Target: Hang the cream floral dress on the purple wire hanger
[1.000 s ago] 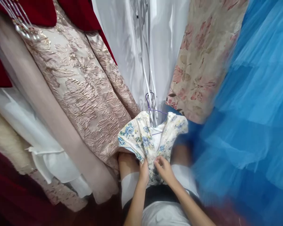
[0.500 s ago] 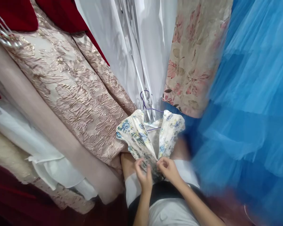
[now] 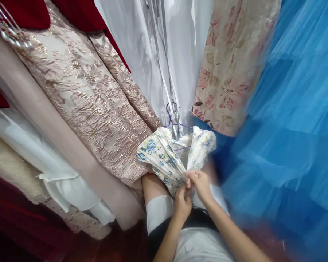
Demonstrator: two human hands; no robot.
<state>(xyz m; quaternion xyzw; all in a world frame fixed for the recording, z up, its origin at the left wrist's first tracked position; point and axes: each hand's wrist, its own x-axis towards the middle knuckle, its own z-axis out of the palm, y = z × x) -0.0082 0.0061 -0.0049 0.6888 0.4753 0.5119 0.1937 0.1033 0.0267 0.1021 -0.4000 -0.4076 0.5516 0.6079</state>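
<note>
Floral top [image 3: 161, 154]: 2-handed work again, lower centre
Right hand [image 3: 200, 183]: pinching its front
Left hand [image 3: 183, 203]: rejoins; its grip I cannot tell

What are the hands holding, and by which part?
Blue-flowered white cloth garment, pinched by the right hand at its front opening's lower end; left hand: hold unclear.

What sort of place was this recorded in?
Probably a dress shop or clothing storeroom, though I can't tell which: a metallic-pink brocade garment and tiered blue tulle skirt hang close by, and a purple hanger sits in the blue-flowered top.
</note>
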